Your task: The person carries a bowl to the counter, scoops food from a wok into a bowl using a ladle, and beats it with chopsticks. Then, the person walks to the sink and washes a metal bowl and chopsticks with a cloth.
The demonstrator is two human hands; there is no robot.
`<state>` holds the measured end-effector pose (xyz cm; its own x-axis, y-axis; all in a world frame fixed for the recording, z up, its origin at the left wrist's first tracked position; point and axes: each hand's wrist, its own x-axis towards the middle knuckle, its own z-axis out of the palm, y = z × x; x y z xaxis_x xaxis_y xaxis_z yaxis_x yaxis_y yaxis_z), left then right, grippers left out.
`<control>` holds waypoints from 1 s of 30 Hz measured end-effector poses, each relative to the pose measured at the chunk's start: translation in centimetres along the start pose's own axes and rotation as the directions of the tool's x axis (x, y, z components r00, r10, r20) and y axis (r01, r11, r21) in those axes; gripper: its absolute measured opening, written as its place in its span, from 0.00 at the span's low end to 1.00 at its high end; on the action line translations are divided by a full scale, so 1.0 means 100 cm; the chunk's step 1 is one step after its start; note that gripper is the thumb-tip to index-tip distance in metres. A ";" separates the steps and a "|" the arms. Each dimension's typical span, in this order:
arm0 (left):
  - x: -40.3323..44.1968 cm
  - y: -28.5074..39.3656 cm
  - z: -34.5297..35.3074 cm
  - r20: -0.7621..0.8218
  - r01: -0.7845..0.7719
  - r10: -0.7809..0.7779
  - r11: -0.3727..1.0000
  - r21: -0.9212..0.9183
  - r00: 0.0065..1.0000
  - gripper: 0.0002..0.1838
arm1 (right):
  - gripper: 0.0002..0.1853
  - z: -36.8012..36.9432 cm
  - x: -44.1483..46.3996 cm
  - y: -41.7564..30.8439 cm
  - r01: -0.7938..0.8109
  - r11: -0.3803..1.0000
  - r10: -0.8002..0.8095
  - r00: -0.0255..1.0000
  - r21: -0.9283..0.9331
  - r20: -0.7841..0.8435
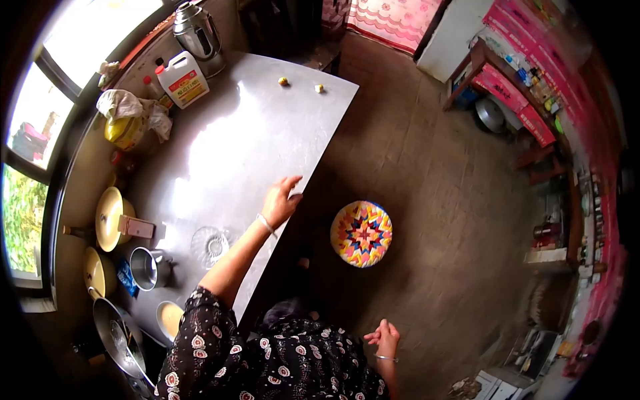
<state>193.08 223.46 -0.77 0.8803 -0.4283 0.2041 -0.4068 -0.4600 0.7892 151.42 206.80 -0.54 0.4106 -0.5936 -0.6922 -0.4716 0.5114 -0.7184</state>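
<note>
My left hand [281, 202] is over the right edge of the metal-topped table [267, 127]. Its fingers are bent and apart, with nothing in them, and a bangle circles the wrist. A clear glass dish [212, 247] lies beside that forearm. Low in the view, my right hand [385, 338] hangs at my side above the floor, away from the table. Its fingers are loosely curved, the thumb stands apart, and I see nothing held. Between and ahead of the hands is a round stool or cushion [362, 235] with a multicoloured star-patterned top.
Two small yellowish items, one a round fruit-like piece [283, 81], lie at the table's far end. A white jug [182, 80] and steel flask [198, 39] stand by the window. Metal mug [150, 268], yellow bowls and pan [120, 337] crowd the near left. Shelves line the right wall.
</note>
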 end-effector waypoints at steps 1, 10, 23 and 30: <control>0.028 -0.008 0.004 0.000 -0.003 0.003 1.000 0.006 1.000 0.23 | 0.16 0.004 0.005 -0.004 -0.022 1.000 0.022 1.000 0.004 0.006; 0.239 -0.080 0.043 -0.039 -0.126 0.135 0.974 0.188 0.990 0.35 | 0.15 0.049 0.042 -0.060 -0.124 0.992 0.124 0.991 -0.006 -0.056; 0.373 -0.115 0.093 0.264 -0.134 -0.002 0.858 0.496 0.964 0.35 | 0.17 0.040 0.055 -0.026 -0.288 0.955 0.280 0.955 -0.076 -0.099; 0.368 -0.130 0.104 0.197 -0.120 -0.018 0.739 0.663 0.980 0.10 | 0.15 0.046 0.039 -0.039 -0.293 0.956 0.288 0.944 -0.005 -0.164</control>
<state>228.26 205.59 -9.53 0.8221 -0.5648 0.0719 -0.5679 -0.8042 0.1754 158.43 205.30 -0.73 0.1239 -0.5144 -0.8485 -0.5747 0.6599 -0.4840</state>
